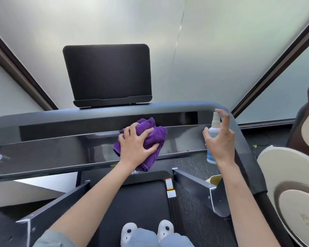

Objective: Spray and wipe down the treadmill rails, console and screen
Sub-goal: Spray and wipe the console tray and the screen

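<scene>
The left hand [135,147] lay spread on a bunched purple cloth [151,138], its fingers [132,128] curled over the folds and pressing them onto the glossy console [61,150]. The cloth sat near the console's middle, its lower corner hanging past the near edge just below the wrist. To the left of those fingers the console ran on as a long bare strip to its far end; to their right a shorter bare stretch reached as far as the bottle.

The right hand [219,138] gripped a small spray bottle [213,132] upright, thumb and lower fingers wrapped round its body, the forefinger raised over the white nozzle. The bottle stood over the console's right end, just inside the curved right rail [246,148]. Whether its base touched anything could not be told.

Beyond both hands a raised lip bounded the console's far edge, and above it the dark screen [107,73] stood tilted on its stand, well apart from the fingers. Below the hands the belt [141,202] lay between two side rails, with the person's slippers [146,230] at its near end. A beige round machine [292,193] sat close outside the right rail.
</scene>
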